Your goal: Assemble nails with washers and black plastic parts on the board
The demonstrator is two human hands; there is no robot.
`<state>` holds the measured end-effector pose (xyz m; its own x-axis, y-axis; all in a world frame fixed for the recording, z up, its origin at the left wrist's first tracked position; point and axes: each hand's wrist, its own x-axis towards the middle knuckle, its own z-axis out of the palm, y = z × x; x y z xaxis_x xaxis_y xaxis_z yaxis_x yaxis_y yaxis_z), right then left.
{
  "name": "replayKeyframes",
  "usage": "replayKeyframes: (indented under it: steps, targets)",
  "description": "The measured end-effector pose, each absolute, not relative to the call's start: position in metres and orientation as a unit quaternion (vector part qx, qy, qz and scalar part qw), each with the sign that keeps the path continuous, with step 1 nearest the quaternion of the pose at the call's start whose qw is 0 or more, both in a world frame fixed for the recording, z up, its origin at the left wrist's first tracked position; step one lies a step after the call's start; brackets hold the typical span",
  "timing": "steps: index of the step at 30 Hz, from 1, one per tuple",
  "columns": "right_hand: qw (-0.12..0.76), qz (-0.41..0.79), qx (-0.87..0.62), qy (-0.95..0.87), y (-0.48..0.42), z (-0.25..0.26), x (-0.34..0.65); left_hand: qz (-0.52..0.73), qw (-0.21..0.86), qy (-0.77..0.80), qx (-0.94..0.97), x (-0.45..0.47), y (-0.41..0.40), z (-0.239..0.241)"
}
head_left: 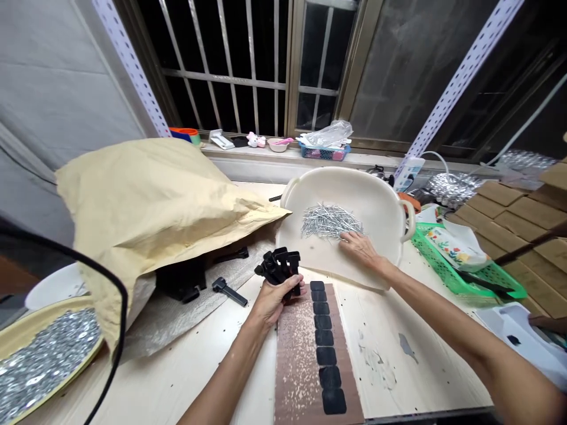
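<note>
My left hand (275,300) is closed round a bunch of black plastic T-shaped parts (280,264), their wide heads pointing up. Inside a white basin (354,186) lies a heap of thin silvery metal pins (328,221). At the heap's lower right edge is my right hand (359,247), its fingers bent together and touching the pins; what they pinch is too small to make out. A brown board (296,378) lies below, with a column of black square pads (326,356) on it. One loose black part (229,291) rests left of my left hand.
A big tan paper sack (150,200) with more black parts (181,280) at its mouth stands left. Beside it is a yellow tray (44,313) of metal washers (53,354). A green basket (456,268) and stacked cardboard boxes (531,236) are right. A black cable (121,330) hangs at left.
</note>
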<state>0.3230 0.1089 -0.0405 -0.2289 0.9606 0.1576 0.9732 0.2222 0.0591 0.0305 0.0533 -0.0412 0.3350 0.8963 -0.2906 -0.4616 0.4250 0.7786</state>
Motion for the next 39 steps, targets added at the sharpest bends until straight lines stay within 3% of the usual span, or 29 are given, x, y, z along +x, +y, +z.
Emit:
replayKeyframes:
  steps: [6, 10, 15, 19, 22, 24, 26, 30, 39]
  targets:
    - [0.076, -0.145, -0.581, -0.797, 0.118, -0.026, 0.321, 0.449, 0.748, 0.376, 0.313, 0.027, 0.056, -0.043]
    - [0.024, -0.126, -0.553, -0.823, 0.122, -0.035, 0.327, 0.455, 0.738, 0.378, 0.324, 0.024, 0.059, -0.046]
    - [0.065, -0.103, -0.527, -0.841, 0.124, -0.043, 0.333, 0.453, 0.735, 0.372, 0.342, 0.024, 0.058, -0.047]
    - [0.173, -0.103, -0.536, -0.82, 0.12, -0.026, 0.313, 0.45, 0.733, 0.368, 0.354, 0.024, 0.055, -0.046]
    - [0.331, -0.074, -0.554, -0.76, 0.101, 0.001, 0.277, 0.454, 0.729, 0.351, 0.373, 0.024, 0.054, -0.046]
    - [0.506, 0.043, -0.512, -0.692, 0.082, 0.022, 0.248, 0.452, 0.725, 0.344, 0.39, 0.024, 0.053, -0.046]
    - [0.593, 0.159, -0.445, -0.652, 0.064, 0.039, 0.222, 0.443, 0.721, 0.344, 0.408, 0.026, 0.051, -0.045]
    - [0.601, 0.241, -0.407, -0.644, 0.046, 0.051, 0.194, 0.427, 0.722, 0.341, 0.425, 0.029, 0.047, -0.041]
    - [0.57, 0.214, -0.445, -0.657, 0.049, 0.034, 0.196, 0.433, 0.716, 0.32, 0.443, 0.027, 0.049, -0.039]
